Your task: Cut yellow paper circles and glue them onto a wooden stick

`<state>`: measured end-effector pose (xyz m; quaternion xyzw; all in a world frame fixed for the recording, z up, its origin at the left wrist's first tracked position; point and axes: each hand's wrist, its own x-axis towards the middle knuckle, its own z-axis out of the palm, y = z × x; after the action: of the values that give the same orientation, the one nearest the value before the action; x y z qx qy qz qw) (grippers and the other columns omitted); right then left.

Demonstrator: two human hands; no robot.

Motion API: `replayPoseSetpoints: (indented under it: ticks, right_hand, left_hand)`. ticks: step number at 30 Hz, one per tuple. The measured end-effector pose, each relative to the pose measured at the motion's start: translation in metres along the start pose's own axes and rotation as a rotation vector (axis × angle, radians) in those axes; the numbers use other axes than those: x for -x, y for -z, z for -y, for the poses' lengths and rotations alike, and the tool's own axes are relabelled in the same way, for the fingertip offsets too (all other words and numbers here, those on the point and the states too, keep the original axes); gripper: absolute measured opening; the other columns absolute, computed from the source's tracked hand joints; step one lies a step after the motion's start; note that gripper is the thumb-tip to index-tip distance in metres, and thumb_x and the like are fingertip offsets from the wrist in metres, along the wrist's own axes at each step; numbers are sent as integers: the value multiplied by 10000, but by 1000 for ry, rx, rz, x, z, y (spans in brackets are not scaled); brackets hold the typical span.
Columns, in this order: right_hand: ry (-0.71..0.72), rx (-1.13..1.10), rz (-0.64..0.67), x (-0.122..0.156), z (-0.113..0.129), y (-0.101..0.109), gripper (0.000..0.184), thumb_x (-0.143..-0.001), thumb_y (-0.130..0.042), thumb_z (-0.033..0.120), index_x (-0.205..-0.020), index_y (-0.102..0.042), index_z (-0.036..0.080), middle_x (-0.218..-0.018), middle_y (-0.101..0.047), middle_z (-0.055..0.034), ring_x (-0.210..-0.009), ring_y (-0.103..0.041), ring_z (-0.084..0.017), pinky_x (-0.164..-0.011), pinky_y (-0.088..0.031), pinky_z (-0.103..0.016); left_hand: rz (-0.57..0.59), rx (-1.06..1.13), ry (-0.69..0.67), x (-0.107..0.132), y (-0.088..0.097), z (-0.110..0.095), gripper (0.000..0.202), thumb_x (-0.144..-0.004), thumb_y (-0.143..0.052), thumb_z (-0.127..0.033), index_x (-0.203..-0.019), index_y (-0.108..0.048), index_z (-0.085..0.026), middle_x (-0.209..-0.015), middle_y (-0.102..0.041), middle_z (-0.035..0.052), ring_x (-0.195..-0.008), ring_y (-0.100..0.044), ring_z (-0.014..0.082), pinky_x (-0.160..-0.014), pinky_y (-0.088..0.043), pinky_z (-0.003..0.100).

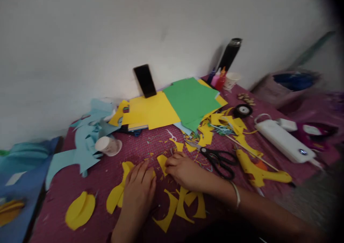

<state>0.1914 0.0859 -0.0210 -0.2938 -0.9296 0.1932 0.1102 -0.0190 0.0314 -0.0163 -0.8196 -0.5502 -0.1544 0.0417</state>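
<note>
My left hand (140,182) lies over yellow paper cutouts (115,198), fingers stretched out and close together; a sliver of yellow shows beside its fingertips. The fingers of my right hand (185,169) are curled and closed on a small yellow paper scrap (162,164). Between the two hands there is a narrow gap. More curved yellow offcuts (168,214) lie just below my right wrist. A folded, rounded yellow paper cutout (80,210) sits apart at the lower left. Close to my right hand are black-handled scissors (217,158), blades toward the scraps.
Light blue paper scraps (86,142) and a tipped paper cup (108,145) are on the left. Green sheets (192,99) and yellow sheets (158,110) lie behind, with a phone (145,80) against the wall. Rightward are a yellow glue gun (258,173), black tape (243,110) and a white power bank (286,141).
</note>
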Motion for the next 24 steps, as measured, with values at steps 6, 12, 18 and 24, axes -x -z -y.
replayPoseSetpoints:
  ticks: [6, 12, 18, 24]
  right_hand:
    - [27, 28, -12, 1, -2, 2, 131, -884, -547, 224, -927, -660, 174, -980, -662, -52, -955, -540, -199, -931, -357, -372]
    - [-12, -5, -58, 1, 0, 1, 134, -869, -515, 138, -880, -647, 159, -886, -678, -55, -883, -601, -184, -1028, -332, -398]
    - [-21, -25, -63, 2, 2, 4, 128, -854, -522, 112, -818, -638, 149, -828, -670, -50, -813, -613, -173, -1047, -331, -372]
    - [-225, -308, -353, 5, 5, 20, 283, -900, -526, 242, -1158, -567, 133, -1097, -629, -107, -1021, -563, -197, -899, -428, -316]
  left_hand:
    - [36, 326, 33, -22, -12, 2, 200, -866, -485, -237, -1010, -619, -198, -1011, -691, 96, -945, -638, 245, -849, -508, 423]
    - [144, 756, 403, -43, -26, 15, 307, -782, -581, -273, -1073, -583, -176, -994, -674, 95, -844, -664, 204, -771, -545, 389]
    - [161, 920, 503, -65, -29, 8, 324, -682, -611, -193, -1005, -608, -166, -733, -616, -6, -645, -590, 131, -620, -497, 272]
    - [149, 975, 419, -63, -3, 0, 339, -743, -619, -223, -1076, -588, -170, -674, -559, -39, -618, -549, 110, -598, -452, 232]
